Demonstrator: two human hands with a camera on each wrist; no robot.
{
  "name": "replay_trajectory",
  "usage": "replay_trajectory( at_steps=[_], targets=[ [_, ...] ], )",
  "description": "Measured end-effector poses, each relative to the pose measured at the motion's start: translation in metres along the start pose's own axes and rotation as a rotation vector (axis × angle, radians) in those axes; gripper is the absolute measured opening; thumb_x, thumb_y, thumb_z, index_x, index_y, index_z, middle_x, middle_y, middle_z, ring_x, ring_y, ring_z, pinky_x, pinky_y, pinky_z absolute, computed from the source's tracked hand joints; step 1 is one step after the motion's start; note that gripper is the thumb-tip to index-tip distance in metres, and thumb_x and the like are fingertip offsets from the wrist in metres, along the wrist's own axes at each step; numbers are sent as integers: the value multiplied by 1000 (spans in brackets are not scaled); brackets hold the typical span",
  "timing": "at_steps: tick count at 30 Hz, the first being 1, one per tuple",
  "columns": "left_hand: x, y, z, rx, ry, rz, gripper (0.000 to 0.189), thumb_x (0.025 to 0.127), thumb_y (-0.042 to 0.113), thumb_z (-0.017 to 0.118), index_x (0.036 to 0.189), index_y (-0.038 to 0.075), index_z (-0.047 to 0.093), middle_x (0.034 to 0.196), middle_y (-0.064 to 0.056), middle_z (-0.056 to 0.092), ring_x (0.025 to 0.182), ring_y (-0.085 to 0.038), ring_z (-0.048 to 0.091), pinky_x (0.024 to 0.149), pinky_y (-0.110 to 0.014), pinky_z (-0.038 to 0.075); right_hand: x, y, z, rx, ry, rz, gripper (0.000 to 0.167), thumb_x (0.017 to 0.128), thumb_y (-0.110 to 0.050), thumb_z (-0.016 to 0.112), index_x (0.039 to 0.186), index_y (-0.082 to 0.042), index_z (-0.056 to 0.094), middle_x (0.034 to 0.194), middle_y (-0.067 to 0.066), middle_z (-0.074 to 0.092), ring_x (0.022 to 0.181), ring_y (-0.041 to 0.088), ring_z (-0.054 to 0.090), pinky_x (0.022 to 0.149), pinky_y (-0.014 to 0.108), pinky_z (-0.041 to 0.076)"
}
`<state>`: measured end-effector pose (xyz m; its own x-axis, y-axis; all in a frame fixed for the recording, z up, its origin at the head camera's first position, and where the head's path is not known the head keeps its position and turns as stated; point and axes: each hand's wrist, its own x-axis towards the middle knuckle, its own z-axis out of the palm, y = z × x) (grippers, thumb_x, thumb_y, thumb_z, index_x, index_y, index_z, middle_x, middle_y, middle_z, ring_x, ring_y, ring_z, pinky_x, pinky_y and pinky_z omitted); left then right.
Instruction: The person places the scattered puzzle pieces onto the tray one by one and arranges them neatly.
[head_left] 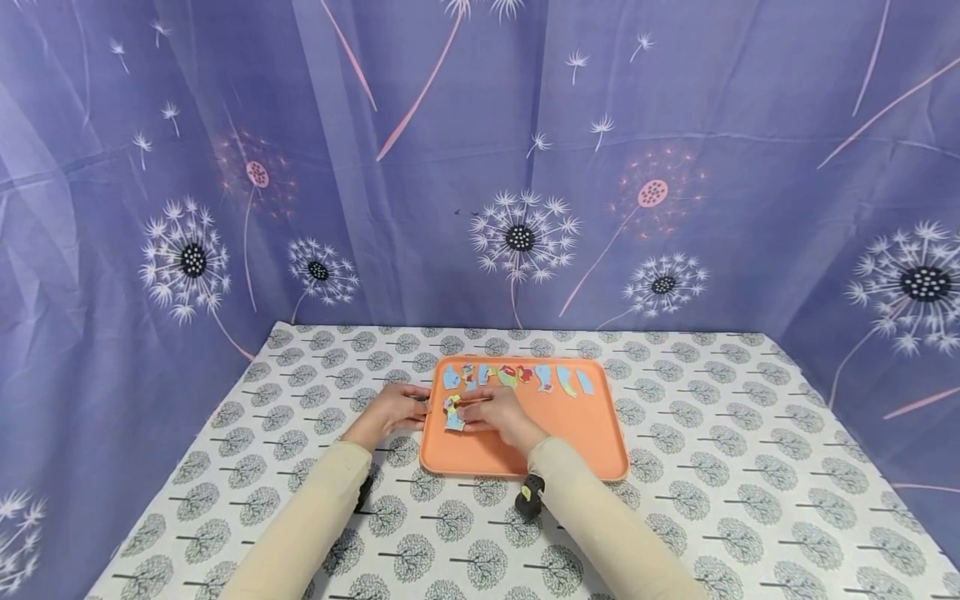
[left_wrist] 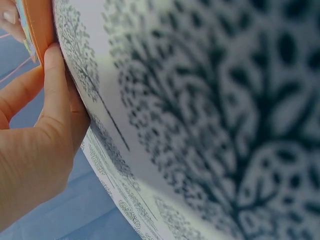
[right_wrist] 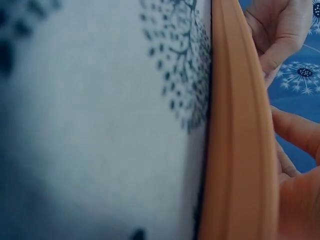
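Note:
An orange tray lies on the table with several small printed puzzle pieces in it. My left hand is at its left edge; in the left wrist view the thumb and a finger pinch the rim. Over the left part of the tray, my right hand holds a blue, yellow and purple puzzle piece between thumb and fingers, low over the tray floor. Its fingertips cover part of that piece. In the right wrist view the tray's wall hides the piece and most of the fingers.
A row of puzzle pieces, among them a light blue one and a blue-green one, runs along the tray's far side. The tablecloth has a tree print. A purple dandelion curtain hangs behind the table.

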<state>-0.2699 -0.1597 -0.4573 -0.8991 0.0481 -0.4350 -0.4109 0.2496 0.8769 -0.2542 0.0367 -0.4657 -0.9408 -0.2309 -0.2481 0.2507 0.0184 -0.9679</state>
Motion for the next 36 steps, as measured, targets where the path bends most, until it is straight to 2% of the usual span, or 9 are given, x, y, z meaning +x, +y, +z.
replay_trajectory(
  at_steps=[10, 17, 26, 30, 36],
  targets=[
    [-1, 1, 1, 2, -2, 4, 40, 88, -5, 64, 128, -5, 57, 86, -17, 67, 66, -16, 66, 68, -29, 63, 4, 1, 3, -49, 22, 25, 31, 84, 6, 68, 115, 8, 65, 112, 22, 66, 77, 21, 70, 69, 33, 63],
    [-3, 2, 1, 12, 0, 15, 40, 88, -5, 64, 127, -5, 57, 86, -17, 68, 65, -16, 66, 67, -29, 63, 2, -1, 4, -64, 33, 13, 29, 86, 7, 66, 114, 10, 64, 108, 22, 67, 82, 23, 70, 72, 33, 63],
    [-3, 2, 2, 20, 11, 17, 39, 88, -5, 64, 126, -5, 59, 86, -17, 68, 65, -16, 66, 67, -29, 63, 2, -4, 7, -138, 35, -12, 26, 86, 7, 66, 112, 11, 65, 109, 23, 67, 92, 30, 69, 77, 33, 62],
    [-3, 2, 3, 41, 23, 28, 37, 88, -5, 64, 124, -5, 59, 83, -16, 69, 63, -15, 66, 65, -28, 63, 0, -5, 8, -178, 38, -32, 25, 85, 8, 66, 110, 12, 66, 107, 24, 67, 90, 31, 69, 77, 33, 62],
    [-4, 2, 5, 69, 42, 33, 37, 88, -4, 65, 124, -5, 60, 83, -17, 69, 61, -14, 65, 63, -27, 62, -2, -8, 9, -219, 36, -19, 25, 85, 6, 67, 110, 9, 67, 105, 21, 69, 83, 24, 69, 72, 30, 62]
  ],
)
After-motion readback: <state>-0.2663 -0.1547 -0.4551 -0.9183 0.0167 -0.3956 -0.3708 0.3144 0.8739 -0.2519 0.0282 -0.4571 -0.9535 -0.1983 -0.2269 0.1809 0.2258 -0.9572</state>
